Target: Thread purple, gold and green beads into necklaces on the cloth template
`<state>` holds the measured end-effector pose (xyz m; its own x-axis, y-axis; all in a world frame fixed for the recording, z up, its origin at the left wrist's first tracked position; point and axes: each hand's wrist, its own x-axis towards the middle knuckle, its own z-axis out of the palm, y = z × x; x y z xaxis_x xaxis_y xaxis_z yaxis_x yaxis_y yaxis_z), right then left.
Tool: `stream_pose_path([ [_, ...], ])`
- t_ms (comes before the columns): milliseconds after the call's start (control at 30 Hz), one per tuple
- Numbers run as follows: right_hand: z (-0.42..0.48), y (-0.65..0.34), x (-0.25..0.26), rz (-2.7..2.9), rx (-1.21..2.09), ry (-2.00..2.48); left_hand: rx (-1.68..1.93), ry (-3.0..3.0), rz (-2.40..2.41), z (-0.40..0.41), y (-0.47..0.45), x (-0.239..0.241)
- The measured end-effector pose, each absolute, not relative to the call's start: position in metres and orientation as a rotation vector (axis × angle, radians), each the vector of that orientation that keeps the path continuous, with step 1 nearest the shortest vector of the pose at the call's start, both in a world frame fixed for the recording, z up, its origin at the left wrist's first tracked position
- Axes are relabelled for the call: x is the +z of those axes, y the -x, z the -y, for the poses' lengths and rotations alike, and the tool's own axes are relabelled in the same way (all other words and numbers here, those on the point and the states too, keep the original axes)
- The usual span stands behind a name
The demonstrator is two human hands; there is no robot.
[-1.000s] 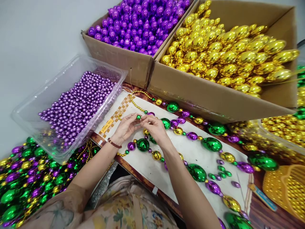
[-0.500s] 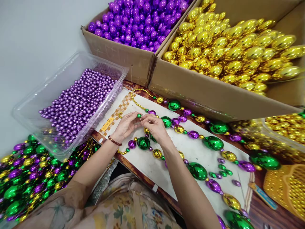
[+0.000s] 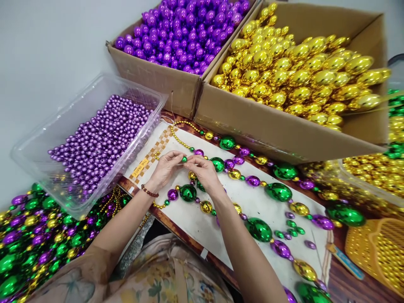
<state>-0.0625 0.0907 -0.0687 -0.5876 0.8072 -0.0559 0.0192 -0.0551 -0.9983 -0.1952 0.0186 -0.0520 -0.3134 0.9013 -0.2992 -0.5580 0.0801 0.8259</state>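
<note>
My left hand (image 3: 164, 170) and my right hand (image 3: 203, 172) meet over a white cloth mat (image 3: 252, 202), fingertips pinched together around a small green bead (image 3: 184, 159) on a thin thread. A long strand of green, purple and gold beads (image 3: 277, 191) lies in two rows across the mat, running from the hands to the lower right. A run of tiny gold beads (image 3: 180, 139) curves away above the hands. A red bead bracelet sits on my left wrist.
A clear plastic tray of small purple beads (image 3: 97, 139) stands at left. Behind are a cardboard box of purple balls (image 3: 183, 33) and one of gold balls (image 3: 299, 71). Finished strands pile at lower left (image 3: 34, 235). Yellow basket (image 3: 378, 252) at right; loose beads (image 3: 292, 225) on the mat.
Both hands stay pinched at the green bead with only slight finger shifts. The view wobbled a little; nothing else on the table moved.
</note>
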Motion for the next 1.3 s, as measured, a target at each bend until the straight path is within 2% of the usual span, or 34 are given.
stream_pose_path([
  [500, -0.09, 0.06, -0.064, 1.672, 1.734, 0.888, 1.551, -1.021, -1.438, -0.011, 0.208, -0.041],
  [1300, -0.084, 0.063, -0.058, 1.541, 1.867, 0.936, 1.499, -0.591, -1.22, -0.013, 0.209, -0.048],
])
